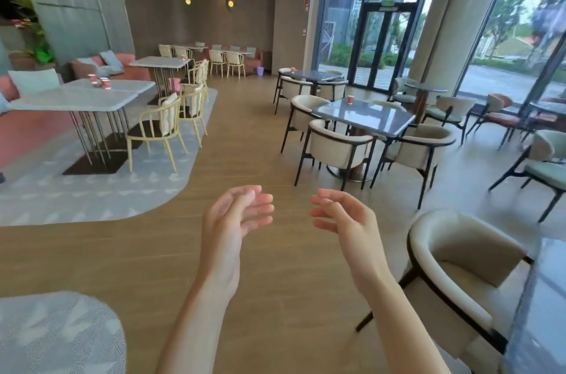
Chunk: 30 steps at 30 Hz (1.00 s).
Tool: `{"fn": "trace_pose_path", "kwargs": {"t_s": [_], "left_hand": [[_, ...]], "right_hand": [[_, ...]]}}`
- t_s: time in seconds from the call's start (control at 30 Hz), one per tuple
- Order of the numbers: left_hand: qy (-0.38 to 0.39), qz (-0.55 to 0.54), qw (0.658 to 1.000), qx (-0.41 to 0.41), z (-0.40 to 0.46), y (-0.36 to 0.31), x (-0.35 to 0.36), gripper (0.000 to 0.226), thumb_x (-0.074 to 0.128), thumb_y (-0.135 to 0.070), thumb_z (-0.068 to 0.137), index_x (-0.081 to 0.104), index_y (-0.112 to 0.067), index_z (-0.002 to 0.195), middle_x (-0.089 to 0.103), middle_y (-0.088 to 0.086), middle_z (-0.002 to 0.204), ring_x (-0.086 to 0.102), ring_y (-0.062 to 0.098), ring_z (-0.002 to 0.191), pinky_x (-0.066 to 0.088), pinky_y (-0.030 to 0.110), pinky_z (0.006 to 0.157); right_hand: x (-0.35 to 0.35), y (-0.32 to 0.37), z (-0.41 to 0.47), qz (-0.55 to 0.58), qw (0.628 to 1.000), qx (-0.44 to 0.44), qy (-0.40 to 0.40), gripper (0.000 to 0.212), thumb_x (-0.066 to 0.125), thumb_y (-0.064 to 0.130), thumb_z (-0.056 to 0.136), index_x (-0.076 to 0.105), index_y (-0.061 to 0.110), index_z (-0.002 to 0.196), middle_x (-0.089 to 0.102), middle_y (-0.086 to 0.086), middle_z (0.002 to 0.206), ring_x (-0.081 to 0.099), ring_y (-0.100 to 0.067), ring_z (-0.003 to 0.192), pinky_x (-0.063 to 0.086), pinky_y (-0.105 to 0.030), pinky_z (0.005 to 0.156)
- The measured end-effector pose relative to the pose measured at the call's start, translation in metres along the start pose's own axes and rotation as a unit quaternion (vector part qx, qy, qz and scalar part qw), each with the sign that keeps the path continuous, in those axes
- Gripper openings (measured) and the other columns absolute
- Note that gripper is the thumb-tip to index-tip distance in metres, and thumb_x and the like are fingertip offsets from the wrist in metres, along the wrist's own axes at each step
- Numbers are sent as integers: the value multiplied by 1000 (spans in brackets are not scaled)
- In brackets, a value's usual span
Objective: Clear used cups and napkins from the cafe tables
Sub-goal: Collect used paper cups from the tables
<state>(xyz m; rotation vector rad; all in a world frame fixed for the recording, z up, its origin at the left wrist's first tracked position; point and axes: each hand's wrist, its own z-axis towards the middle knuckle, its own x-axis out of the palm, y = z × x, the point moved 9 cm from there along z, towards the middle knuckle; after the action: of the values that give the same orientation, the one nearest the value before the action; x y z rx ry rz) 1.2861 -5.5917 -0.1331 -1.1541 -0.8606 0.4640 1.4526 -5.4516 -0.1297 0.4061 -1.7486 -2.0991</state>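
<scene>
Head view: left hand and right hand hover empty over the floor, fingers loosely spread. Red cups stand far off on a grey tabletop. They look like light, crushable paper; grip gently around the middle.

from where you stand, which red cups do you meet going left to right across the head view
cups on the near white table → cup on the far white table → cup on the far dark table → cup on the near dark table
</scene>
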Motion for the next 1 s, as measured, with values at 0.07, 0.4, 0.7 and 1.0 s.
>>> {"fn": "trace_pose_path", "kwargs": {"t_s": [0.07,0.4,0.7,1.0], "left_hand": [[7,-10,1000,-20,59,10,10,18,55,-10,102,72,-4,103,78,17,96,76,29,90,64,36,77],[47,17,999,-19,289,32,33,19,55,-7,102,74,-6,97,79,14,93,76,30,91,63,33,75],[-4,82,996,-20,484,89,17,18,55,-6,102,73,-3,98,79,15,92,75,35,94,62,38,79],[-36,89,995,2,706,114,42,18,56,-8,102,73,-6,98,78,14,92,76,31,89,61,38,79]], "right_hand": [[12,-3,51,-4,1000,1,-19,16,61,14,99,77,18,103,78,-4,101,74,-22,93,62,-32,81],[77,-36,258,5,998,1,-61,30,64,40,79,78,25,101,79,0,96,75,-19,91,60,-40,90],[174,-115,462,65,997,24,-16,14,66,19,94,77,19,102,78,-6,100,73,-23,94,61,-33,84],[241,-153,681,77,996,50,14,14,63,15,98,76,16,103,77,-10,99,73,-25,93,60,-37,87]]}}
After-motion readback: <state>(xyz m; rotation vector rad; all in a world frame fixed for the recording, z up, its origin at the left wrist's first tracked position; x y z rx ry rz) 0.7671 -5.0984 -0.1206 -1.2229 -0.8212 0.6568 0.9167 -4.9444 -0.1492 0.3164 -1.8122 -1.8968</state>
